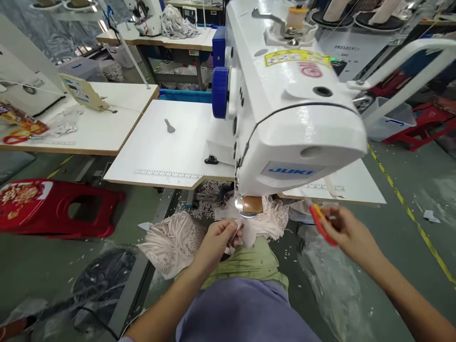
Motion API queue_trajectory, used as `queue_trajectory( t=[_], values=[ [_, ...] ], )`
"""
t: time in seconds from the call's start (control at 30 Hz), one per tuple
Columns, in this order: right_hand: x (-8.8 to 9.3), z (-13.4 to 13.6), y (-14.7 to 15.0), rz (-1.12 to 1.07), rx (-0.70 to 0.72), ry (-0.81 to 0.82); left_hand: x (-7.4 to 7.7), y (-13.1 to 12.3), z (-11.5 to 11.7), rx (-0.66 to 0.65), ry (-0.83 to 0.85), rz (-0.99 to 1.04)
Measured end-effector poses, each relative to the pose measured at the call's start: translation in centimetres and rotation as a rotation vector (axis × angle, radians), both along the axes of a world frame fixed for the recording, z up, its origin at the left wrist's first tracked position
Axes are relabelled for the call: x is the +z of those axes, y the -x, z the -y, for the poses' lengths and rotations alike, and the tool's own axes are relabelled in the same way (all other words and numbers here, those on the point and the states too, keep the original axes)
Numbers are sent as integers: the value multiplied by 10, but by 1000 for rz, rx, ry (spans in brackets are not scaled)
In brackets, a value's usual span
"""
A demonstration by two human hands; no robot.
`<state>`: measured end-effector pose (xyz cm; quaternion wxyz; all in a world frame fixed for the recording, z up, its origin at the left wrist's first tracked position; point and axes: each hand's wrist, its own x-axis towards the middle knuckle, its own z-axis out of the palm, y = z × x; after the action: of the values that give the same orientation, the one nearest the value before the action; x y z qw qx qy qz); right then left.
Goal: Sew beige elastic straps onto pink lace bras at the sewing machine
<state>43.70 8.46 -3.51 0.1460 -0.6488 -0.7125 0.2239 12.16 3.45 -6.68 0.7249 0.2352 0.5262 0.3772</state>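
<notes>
- The white sewing machine (299, 123) fills the far middle, its rounded end facing near and its blue wheel on the left.
- The white table (171, 147) spreads left and right beneath it, with ruler marks along the near edge.
- A red stool (53, 209) is on the floor at the left.
- A crumpled see-through plastic bag (331, 275) lies at the right, below the right forearm.
- Green cloth (249, 261) covers the person's lap.
- One pile of pale lace cloth (174, 242) sits just left of the left hand; another lace pile (276, 221) lies on the far side of that hand, under the machine's end.
- The left hand (221, 235) is closed, thumb and fingers pinching a small piece of cloth.
- The right hand (347, 230), well apart to the right, has its fingers curled round a red tool, thumb along it.
- The red tool (323, 227), yellow at its far end, slants from far left to near right and sticks out on the hand's left side; which end is the tip, I cannot tell.
- The small piece of cloth (249, 233) spreads right from the left fingertips, near the machine's end; folds and fingers hide its long axis.
</notes>
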Motion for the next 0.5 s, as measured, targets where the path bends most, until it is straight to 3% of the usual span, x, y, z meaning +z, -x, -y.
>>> queue_trajectory(
  t=[0.1,0.2,0.37,0.5],
  values=[
    [-4,53,14,-2,184,150,-1,-2,-1,-12,4,-19],
    [-11,75,40,12,331,171,1,-2,-4,-38,-7,-42],
    [-17,65,75,-65,395,77,5,-3,-5,-84,-43,-98],
    [-14,54,86,-122,415,119,4,-2,-4,-90,-60,-138]
  ],
)
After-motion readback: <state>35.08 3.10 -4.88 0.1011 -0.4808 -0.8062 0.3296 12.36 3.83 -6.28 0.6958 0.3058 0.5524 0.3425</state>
